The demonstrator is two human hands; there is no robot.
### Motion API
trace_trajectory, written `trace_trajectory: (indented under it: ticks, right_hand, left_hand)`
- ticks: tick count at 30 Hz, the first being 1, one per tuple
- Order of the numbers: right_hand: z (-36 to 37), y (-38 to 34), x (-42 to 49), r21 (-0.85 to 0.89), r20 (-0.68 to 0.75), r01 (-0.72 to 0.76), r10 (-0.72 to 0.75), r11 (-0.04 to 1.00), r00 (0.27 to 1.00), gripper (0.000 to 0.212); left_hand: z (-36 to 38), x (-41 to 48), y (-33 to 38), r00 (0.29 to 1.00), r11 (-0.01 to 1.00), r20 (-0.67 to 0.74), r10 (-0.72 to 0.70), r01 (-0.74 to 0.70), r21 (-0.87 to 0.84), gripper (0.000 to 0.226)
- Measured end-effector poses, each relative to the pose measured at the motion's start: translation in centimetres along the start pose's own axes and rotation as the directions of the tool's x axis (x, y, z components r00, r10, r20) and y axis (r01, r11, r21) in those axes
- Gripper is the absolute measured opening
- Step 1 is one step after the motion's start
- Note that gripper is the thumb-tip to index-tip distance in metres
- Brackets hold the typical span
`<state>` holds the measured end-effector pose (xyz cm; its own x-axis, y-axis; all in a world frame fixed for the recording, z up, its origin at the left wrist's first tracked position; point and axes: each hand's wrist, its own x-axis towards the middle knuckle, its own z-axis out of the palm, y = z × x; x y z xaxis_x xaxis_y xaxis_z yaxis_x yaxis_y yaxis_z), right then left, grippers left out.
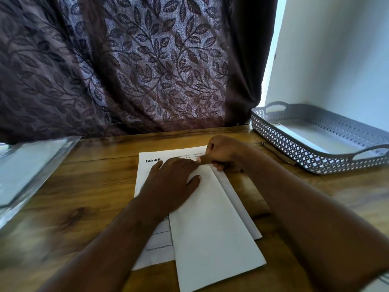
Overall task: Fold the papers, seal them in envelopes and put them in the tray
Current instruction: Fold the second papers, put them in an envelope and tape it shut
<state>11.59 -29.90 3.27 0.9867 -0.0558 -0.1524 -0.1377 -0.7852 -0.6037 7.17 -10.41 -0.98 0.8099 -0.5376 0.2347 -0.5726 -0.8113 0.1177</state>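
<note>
a: hands?
b: left hand (170, 182) flat, fingers straight, on the white printed paper sheet (210, 228); right hand (223, 153) pinches its folded edge.
a: where?
b: on the wooden table (84, 186), near the grey perforated plastic tray (315, 163).

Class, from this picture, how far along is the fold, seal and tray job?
Done: a flat white item lies in the grey tray, unidentifiable. In hand: left hand presses, right hand pinches, the fold of the blinkit paper. Left: finish folding, envelope, sealing, tray.
</note>
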Motion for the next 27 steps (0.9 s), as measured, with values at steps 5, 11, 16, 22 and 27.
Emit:
trace_trajectory:
  ticks: [5,11,16,22,27]
  right_hand:
    - [-0.2,-0.6,-0.3,-0.015,0.034,-0.009,0.010,1.000,0.999,0.027]
    - [-0.7,-0.2,-0.6,0.101,0.043,-0.044,0.039,0.994,0.998,0.013]
    - [-0.2,-0.3,-0.3,0.007,-0.007,-0.011,0.011,1.000,1.000,0.044]
    - [1.8,-0.9,0.5,-0.242,-0.213,-0.011,-0.042,0.970,0.976,0.060]
    - [2.0,-0.8,0.5,-0.261,-0.263,-0.029,-0.042,0.965,0.964,0.053]
  left_hand:
    - [0.0,-0.2,-0.2,1.000,1.000,-0.020,0.005,-0.005,0.014,0.048]
    - [0.5,-0.1,-0.3,0.998,0.999,-0.053,0.029,-0.028,0.019,0.049]
    - [0.4,0.0,-0.1,0.995,1.000,-0.105,-0.005,0.004,-0.006,0.047]
    - [0.3,-0.5,0.1,0.990,0.999,-0.141,-0.010,0.016,0.037,0.044]
    - [0.6,-0.5,-0.2,0.989,0.998,-0.142,-0.032,0.040,0.054,0.047]
